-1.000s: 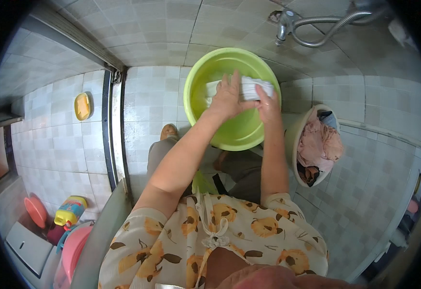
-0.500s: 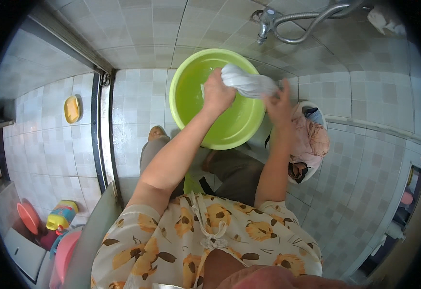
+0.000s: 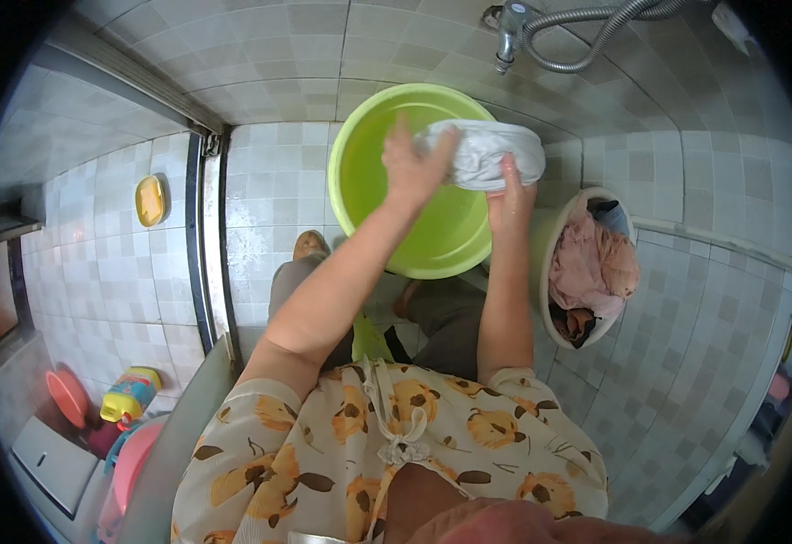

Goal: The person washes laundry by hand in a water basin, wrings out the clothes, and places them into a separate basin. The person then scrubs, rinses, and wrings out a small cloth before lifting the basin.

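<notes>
A white wet-looking cloth (image 3: 494, 150), bunched into a folded bundle, hangs over the right side of a lime-green basin (image 3: 350, 208). My right hand (image 3: 512, 198) grips it from below, with the thumb pressed on the near side. At the cloth's left end is my left hand (image 3: 414, 170), its fingers apart and slightly blurred. That thumb rests against the cloth or just in front of it; I cannot tell which. The fingers reach over the inside of the basin.
Right of the basin, a pale bucket (image 3: 545, 272) holds pink and dark clothes (image 3: 591, 263). A metal tap (image 3: 511, 36) with a hose sticks out from the tiled wall. Left, past a door track (image 3: 215, 236), lie a yellow soap dish (image 3: 150, 201) and a yellow bottle (image 3: 130, 393).
The twisted cloth is now a looser, rounder bundle. My left hand has opened from its grip, and my right hand has closed on the cloth from below. The view has shifted slightly.
</notes>
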